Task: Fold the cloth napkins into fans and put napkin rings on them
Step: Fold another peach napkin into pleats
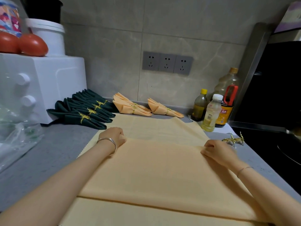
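Head view of a grey counter point(53, 149). A large peach napkin point(159, 168) lies flat at the centre, its near part doubled over so that a folded edge runs from 9 to 3 o'clock across the cloth. The left hand point(112, 137), fingers curled, pinches the 9 o'clock end of that edge; the right hand point(218, 152) pinches the 3 o'clock end between thumb and fingertips. Both forearms rest along the sides of the napkin. At 11 o'clock of the napkin, four dark green fans point(81, 111) lie overlapping in a row, each bound by a gold ring. At 12 o'clock, near the wall, lie two peach fans point(132, 106), also ringed. Loose gold rings point(232, 140) sit on the counter just beyond the right hand, at 2 o'clock. Three bottles point(211, 110) stand at 1 o'clock in the corner. A white appliance point(40, 85) stands at 10 o'clock, with tomatoes point(32, 44) on top of it.
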Demonstrator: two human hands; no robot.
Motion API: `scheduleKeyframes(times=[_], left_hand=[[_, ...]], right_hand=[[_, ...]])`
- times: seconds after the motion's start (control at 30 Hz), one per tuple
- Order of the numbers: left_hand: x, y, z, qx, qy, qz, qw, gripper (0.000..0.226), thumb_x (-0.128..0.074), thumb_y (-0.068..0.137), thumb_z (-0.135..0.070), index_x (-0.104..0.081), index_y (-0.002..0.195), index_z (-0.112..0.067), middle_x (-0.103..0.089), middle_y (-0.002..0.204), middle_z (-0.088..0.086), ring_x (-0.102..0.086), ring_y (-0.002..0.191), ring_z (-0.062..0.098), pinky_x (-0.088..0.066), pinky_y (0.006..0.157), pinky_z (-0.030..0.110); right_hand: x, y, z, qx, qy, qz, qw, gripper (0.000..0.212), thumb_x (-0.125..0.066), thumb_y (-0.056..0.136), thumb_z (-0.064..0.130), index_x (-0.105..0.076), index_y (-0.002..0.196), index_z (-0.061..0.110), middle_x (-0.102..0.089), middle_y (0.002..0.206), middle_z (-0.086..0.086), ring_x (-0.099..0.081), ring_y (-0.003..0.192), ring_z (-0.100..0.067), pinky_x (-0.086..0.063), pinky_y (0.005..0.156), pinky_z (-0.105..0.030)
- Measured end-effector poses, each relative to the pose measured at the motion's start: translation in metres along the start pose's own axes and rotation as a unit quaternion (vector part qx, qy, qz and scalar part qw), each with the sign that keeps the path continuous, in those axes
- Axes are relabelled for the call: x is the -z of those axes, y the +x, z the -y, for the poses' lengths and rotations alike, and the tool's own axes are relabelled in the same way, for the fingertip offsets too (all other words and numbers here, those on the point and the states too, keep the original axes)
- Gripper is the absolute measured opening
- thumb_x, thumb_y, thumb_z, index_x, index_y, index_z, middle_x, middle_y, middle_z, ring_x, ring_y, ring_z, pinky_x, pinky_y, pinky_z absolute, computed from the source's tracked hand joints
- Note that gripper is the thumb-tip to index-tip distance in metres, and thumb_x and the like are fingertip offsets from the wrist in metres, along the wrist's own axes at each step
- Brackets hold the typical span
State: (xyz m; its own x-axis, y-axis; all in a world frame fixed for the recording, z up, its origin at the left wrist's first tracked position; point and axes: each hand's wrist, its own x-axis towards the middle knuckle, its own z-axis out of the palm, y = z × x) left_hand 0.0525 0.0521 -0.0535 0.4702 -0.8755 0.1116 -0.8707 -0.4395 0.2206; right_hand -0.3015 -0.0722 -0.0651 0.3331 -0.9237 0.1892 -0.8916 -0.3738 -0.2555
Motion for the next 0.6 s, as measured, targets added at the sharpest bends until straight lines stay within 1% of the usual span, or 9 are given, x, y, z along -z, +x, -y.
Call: scheduleKeyframes(times=[0.07, 0.1, 0.13, 0.2, 0.23, 0.3, 0.37, 0.47, 0.6], left_hand=[[-0.003, -0.001, -0.001, -0.011, 0.046, -0.002, 0.999, 0.036, -0.054, 0.094, -0.035, -0.047, 0.127, -0.022, -0.054, 0.130, 0.000, -0.049, 0.119, 0.020, -0.040, 0.094, 0.031], [-0.004, -0.004, -0.002, -0.022, 0.079, -0.011, 0.997, 0.044, -0.053, 0.094, -0.036, -0.041, 0.134, -0.022, -0.048, 0.137, 0.000, -0.043, 0.125, 0.021, -0.037, 0.099, 0.033], [-0.005, -0.009, -0.006, -0.037, 0.101, -0.024, 0.994, 0.050, -0.051, 0.095, -0.037, -0.034, 0.140, -0.023, -0.041, 0.143, -0.001, -0.037, 0.131, 0.021, -0.031, 0.105, 0.034], [-0.007, -0.026, -0.018, -0.084, 0.077, -0.031, 0.993, 0.054, -0.045, 0.097, -0.037, -0.026, 0.146, -0.025, -0.031, 0.151, -0.004, -0.027, 0.139, 0.020, -0.022, 0.113, 0.034], [-0.008, -0.040, -0.027, -0.112, 0.042, -0.015, 0.993, 0.052, -0.042, 0.098, -0.036, -0.026, 0.147, -0.025, -0.030, 0.152, -0.005, -0.025, 0.140, 0.019, -0.020, 0.114, 0.032], [-0.011, -0.072, -0.044, -0.165, -0.018, 0.039, 0.985, 0.050, -0.037, 0.100, -0.036, -0.027, 0.148, -0.025, -0.029, 0.153, -0.006, -0.024, 0.141, 0.017, -0.019, 0.115, 0.029], [-0.015, -0.106, -0.056, -0.197, -0.006, 0.096, 0.976, 0.052, -0.030, 0.102, -0.038, -0.020, 0.151, -0.022, -0.021, 0.157, -0.005, -0.018, 0.144, 0.016, -0.016, 0.117, 0.032], [-0.022, -0.135, -0.062, -0.174, 0.049, 0.149, 0.972, 0.054, -0.017, 0.103, -0.038, -0.005, 0.153, -0.019, -0.001, 0.161, -0.006, -0.002, 0.147, 0.018, -0.006, 0.119, 0.041], [-0.030, -0.150, -0.063, -0.151, 0.067, 0.149, 0.975, 0.054, -0.009, 0.103, -0.036, 0.006, 0.153, -0.019, 0.012, 0.159, -0.008, 0.011, 0.147, 0.016, 0.004, 0.119, 0.044]], right_hand=[[-0.003, -0.006, 0.000, 0.010, -0.037, -0.039, 0.999, 0.028, -0.064, 0.086, 0.041, -0.060, 0.107, 0.023, -0.062, 0.113, 0.002, -0.056, 0.104, -0.019, -0.042, 0.086, -0.033], [-0.005, -0.010, 0.002, 0.015, -0.052, -0.056, 0.997, 0.035, -0.061, 0.087, 0.042, -0.057, 0.115, 0.023, -0.059, 0.120, 0.001, -0.054, 0.111, -0.021, -0.038, 0.092, -0.034], [-0.005, -0.018, 0.007, 0.017, -0.048, -0.068, 0.996, 0.039, -0.059, 0.089, 0.042, -0.055, 0.122, 0.022, -0.056, 0.125, 0.000, -0.051, 0.116, -0.022, -0.035, 0.097, -0.036], [-0.003, -0.034, 0.025, 0.026, 0.004, -0.076, 0.997, 0.039, -0.054, 0.093, 0.038, -0.054, 0.127, 0.019, -0.053, 0.132, -0.002, -0.049, 0.121, -0.023, -0.032, 0.101, -0.036], [-0.002, -0.045, 0.037, 0.033, 0.033, -0.071, 0.996, 0.039, -0.052, 0.094, 0.036, -0.054, 0.128, 0.018, -0.052, 0.135, -0.003, -0.048, 0.123, -0.023, -0.032, 0.102, -0.034], [-0.003, -0.066, 0.064, 0.058, 0.073, -0.039, 0.995, 0.039, -0.048, 0.096, 0.033, -0.052, 0.132, 0.017, -0.047, 0.141, -0.003, -0.044, 0.129, -0.021, -0.030, 0.105, -0.030], [-0.008, -0.088, 0.089, 0.084, 0.100, 0.003, 0.991, 0.041, -0.043, 0.099, 0.032, -0.048, 0.136, 0.015, -0.041, 0.147, -0.003, -0.037, 0.136, -0.018, -0.026, 0.110, -0.027], [-0.025, -0.110, 0.121, 0.132, 0.079, 0.034, 0.988, 0.042, -0.034, 0.102, 0.028, -0.042, 0.141, 0.014, -0.035, 0.151, -0.004, -0.026, 0.141, -0.014, -0.022, 0.114, -0.029], [-0.042, -0.125, 0.147, 0.127, 0.052, 0.064, 0.988, 0.046, -0.028, 0.101, 0.021, -0.032, 0.146, 0.014, -0.024, 0.156, -0.004, -0.018, 0.144, -0.015, -0.015, 0.117, -0.034]])
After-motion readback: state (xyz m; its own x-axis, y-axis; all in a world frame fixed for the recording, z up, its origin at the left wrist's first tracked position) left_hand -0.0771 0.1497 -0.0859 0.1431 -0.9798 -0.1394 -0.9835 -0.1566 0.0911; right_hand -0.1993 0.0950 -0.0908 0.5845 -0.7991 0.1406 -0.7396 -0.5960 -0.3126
